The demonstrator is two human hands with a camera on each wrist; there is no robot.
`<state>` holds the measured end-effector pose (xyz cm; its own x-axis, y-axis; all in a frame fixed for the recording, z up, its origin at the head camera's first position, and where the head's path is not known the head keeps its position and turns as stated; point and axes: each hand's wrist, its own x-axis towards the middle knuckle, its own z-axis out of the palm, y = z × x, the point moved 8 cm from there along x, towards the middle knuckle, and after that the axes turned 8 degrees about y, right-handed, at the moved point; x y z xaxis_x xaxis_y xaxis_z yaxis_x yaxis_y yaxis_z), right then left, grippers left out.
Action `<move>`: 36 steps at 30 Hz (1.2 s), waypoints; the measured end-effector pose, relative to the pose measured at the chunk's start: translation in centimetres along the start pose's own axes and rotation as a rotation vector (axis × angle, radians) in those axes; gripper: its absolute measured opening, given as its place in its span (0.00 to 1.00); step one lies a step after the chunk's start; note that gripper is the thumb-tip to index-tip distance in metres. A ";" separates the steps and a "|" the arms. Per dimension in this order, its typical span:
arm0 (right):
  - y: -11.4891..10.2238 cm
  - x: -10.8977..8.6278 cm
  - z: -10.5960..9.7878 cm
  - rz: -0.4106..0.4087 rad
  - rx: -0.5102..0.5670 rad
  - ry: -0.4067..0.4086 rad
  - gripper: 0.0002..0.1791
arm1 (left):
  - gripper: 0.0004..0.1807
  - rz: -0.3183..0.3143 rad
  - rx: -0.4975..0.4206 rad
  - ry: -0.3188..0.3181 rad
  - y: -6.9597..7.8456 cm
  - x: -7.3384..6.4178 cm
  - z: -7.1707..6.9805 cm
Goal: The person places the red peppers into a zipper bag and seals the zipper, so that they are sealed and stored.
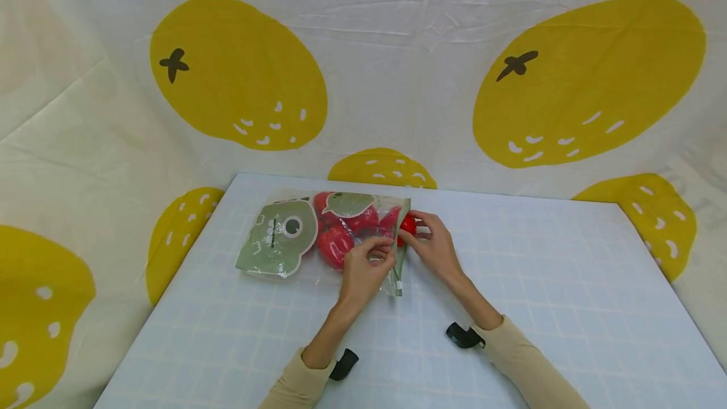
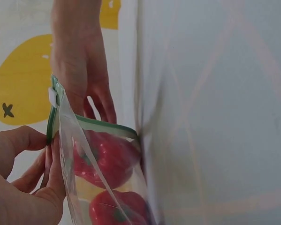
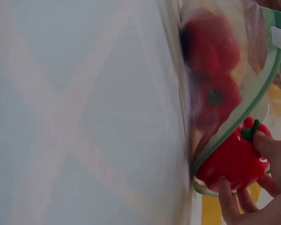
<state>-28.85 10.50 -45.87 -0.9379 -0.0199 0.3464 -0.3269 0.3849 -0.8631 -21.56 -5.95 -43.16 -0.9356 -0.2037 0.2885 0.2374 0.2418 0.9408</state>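
Observation:
A clear zip bag [image 1: 276, 238] with a green printed character lies on the table, its green-edged mouth toward the right. Several red bell peppers [image 1: 335, 246] show through the plastic. My left hand [image 1: 365, 273] pinches the near side of the mouth between thumb and fingers. At the opening, my right hand [image 1: 437, 250] grips a red bell pepper [image 3: 236, 157] with a green stem, thumb by the stem and fingers around its side. This pepper sits partly inside the mouth. A white slider [image 3: 279, 38] is at one end of the zip strip.
The table [image 1: 568, 295] has a pale blue checked cover. Behind it hangs a white cloth [image 1: 397, 81] printed with large yellow fruit. A black wrist device [image 1: 344, 365] is on the left forearm, and another black device [image 1: 462, 336] on the right.

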 end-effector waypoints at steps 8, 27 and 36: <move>0.1 0.0 0.7 0.025 0.024 -0.044 0.30 | 0.10 0.009 -0.009 0.003 -0.2 0.1 0.1; 0.6 1.1 2.2 0.162 0.084 -0.044 0.22 | 0.09 0.008 -0.009 -0.006 -0.1 0.3 0.4; 0.8 1.5 2.6 0.219 0.077 -0.035 0.20 | 0.10 0.010 0.000 -0.020 -0.1 0.2 0.5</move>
<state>-30.84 8.39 -46.94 -0.9904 0.0238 0.1363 -0.1222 0.3119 -0.9422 -21.93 -5.55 -43.24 -0.9381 -0.1824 0.2945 0.2471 0.2436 0.9379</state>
